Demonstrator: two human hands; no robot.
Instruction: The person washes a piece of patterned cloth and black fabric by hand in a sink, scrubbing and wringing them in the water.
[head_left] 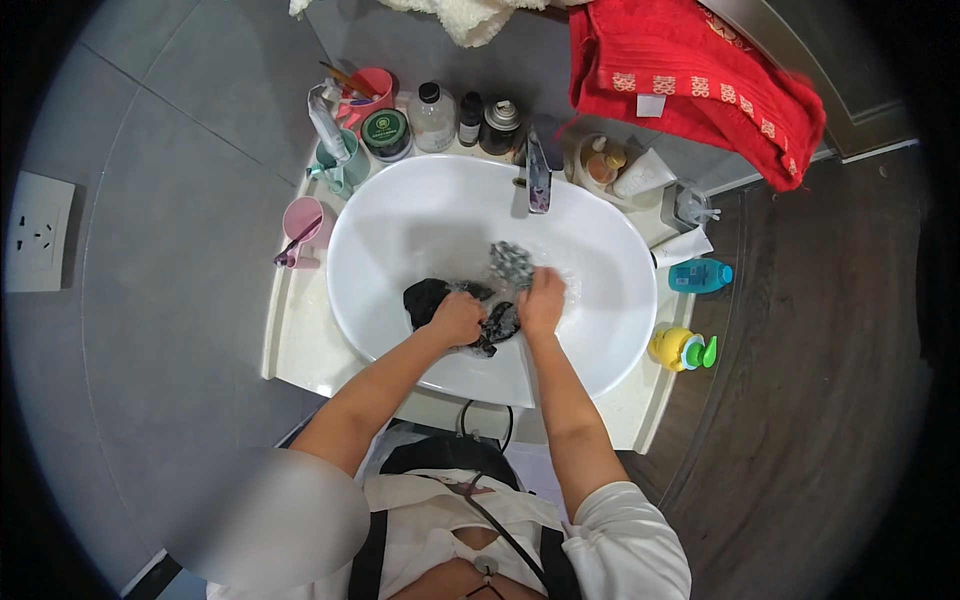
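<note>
Both my hands are down inside a white oval washbasin (610,300). A dark, wet, crumpled black cloth (425,300) lies at the near left of the bowl. My left hand (459,318) is closed on it, fingers curled into its folds. My right hand (543,298) is closed at the edge of a bunched, mottled grey-and-white cloth (511,263), with its fingertips partly hidden. Wet black folds also lie just left of that hand. Some water shows around the cloths. Above the bowl's far side stands the faucet (539,180).
Along the far rim stand a clear bottle (433,122), a round green-lidded jar (386,134) and cups with brushes. A pink cup (304,222) is at the left. At the right are a blue bottle (699,276) and a yellow pump bottle (676,348). A red towel (690,85) hangs beyond.
</note>
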